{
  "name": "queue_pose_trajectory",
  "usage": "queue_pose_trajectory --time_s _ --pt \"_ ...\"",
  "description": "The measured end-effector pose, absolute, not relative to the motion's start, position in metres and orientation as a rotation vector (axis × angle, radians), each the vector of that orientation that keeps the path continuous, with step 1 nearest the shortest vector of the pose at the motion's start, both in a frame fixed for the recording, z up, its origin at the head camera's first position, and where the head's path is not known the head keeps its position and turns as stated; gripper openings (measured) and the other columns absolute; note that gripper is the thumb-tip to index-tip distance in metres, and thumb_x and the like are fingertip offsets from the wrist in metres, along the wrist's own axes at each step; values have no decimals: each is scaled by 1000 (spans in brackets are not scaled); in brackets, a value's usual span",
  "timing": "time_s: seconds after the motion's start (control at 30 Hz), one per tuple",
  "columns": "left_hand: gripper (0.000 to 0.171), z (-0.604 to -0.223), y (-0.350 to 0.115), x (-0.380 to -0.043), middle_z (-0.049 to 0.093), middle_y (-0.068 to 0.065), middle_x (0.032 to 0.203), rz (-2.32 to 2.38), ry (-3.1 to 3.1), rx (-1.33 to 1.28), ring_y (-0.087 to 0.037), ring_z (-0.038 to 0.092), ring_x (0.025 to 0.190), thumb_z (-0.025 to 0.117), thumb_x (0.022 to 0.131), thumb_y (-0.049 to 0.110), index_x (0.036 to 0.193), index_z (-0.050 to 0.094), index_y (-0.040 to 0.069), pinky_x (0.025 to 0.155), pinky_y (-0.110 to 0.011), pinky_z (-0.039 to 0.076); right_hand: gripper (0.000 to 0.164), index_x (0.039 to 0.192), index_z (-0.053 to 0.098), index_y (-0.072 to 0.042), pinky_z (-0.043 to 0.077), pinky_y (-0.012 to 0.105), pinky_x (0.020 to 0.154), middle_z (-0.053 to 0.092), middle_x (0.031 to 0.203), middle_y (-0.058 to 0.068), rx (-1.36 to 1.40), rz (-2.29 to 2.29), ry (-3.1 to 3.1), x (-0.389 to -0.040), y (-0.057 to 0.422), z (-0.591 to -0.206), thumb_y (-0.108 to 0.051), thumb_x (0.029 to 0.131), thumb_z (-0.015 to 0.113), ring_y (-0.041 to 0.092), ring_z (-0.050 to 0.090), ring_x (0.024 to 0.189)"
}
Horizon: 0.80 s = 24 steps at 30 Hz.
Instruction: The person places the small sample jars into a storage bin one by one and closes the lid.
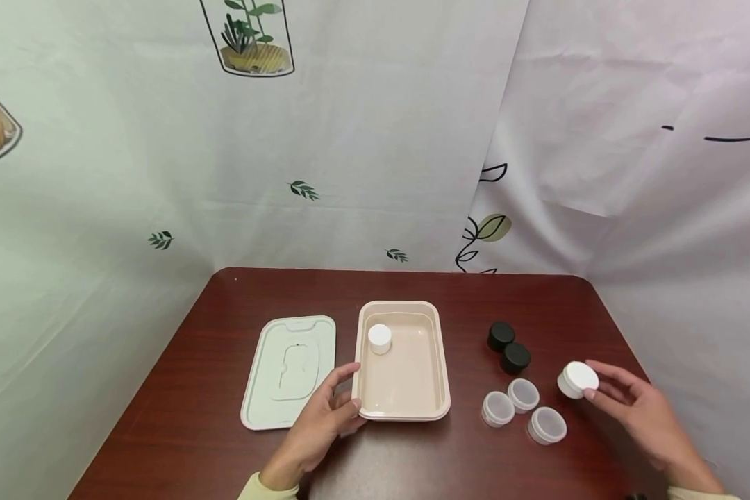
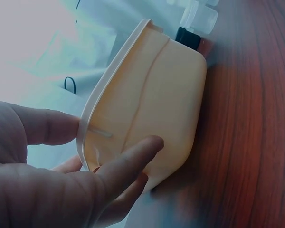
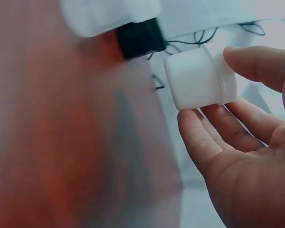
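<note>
With thumb and fingertips, my right hand (image 1: pixel 653 423) pinches a small white jar (image 1: pixel 578 380), held just off the table at the right. The right wrist view shows the white jar (image 3: pixel 194 78) between thumb and fingers. My left hand (image 1: pixel 321 423) grips the near left rim of a beige rectangular tub (image 1: pixel 444 389). Up close in the left wrist view, the thumb is at the tub's rim and other fingers lie along its outer wall (image 2: pixel 166 90). Inside the tub, toward its far left, stands another white jar (image 1: pixel 380 338).
A pale lid (image 1: pixel 265 382) lies left of the tub, partly behind my left hand. Between tub and right hand stand two black jars (image 1: pixel 501 335) and three small jars with translucent tops (image 1: pixel 497 408). Patterned white cloth (image 1: pixel 362 139) hangs behind the brown table (image 1: pixel 181 403).
</note>
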<state>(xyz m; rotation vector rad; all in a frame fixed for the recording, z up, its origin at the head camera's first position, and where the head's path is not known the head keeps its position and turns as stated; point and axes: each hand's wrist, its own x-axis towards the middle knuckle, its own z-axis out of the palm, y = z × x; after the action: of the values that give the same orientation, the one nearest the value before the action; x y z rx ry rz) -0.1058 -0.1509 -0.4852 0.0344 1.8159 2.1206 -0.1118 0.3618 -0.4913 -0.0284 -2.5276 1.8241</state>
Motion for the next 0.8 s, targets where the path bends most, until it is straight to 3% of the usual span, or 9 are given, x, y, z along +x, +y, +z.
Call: queue_pose_trajectory --time_s 0.17,0.3,0.47,0.7,0.8 --pt "66 -485 -151 -106 45 -34 149 2122 1818 39 -29 65 121 56 102 0 162 28 4 96 -46 59 49 147 60 -10 55 12 83 73 118 -26 87 1820 -2518 -131 344 -458 -6 100 72 -9 70 105" --pt "66 -485 -149 -105 45 -34 149 2123 1819 31 -28 65 120 57 102 0 162 29 4 95 -45 60 52 149 56 -6 56 14 85 73 121 -23 188 1771 -2585 -152 315 -432 -14 100 73 -6 70 108" --pt "66 -485 -149 -105 40 -33 154 2133 1811 41 -28 65 120 56 102 0 162 29 4 95 -44 59 53 147 56 0 59 19 88 72 123 -15 378 1866 -2545 -180 269 -413 -13 99 75 0 72 109" --pt "66 -485 -149 -104 29 -29 162 2148 1791 54 -28 64 122 55 102 -2 162 28 3 95 -43 59 56 146 56 2 58 22 92 71 131 8 498 2001 -2549 -212 210 -414 -13 97 77 6 72 110" --pt "66 -484 -149 -104 32 -29 161 2149 1792 57 -28 64 122 56 101 -2 162 28 3 94 -42 60 57 146 57 1 59 24 93 68 136 19 512 2031 -2584 -222 187 -418 -13 95 78 11 72 111"
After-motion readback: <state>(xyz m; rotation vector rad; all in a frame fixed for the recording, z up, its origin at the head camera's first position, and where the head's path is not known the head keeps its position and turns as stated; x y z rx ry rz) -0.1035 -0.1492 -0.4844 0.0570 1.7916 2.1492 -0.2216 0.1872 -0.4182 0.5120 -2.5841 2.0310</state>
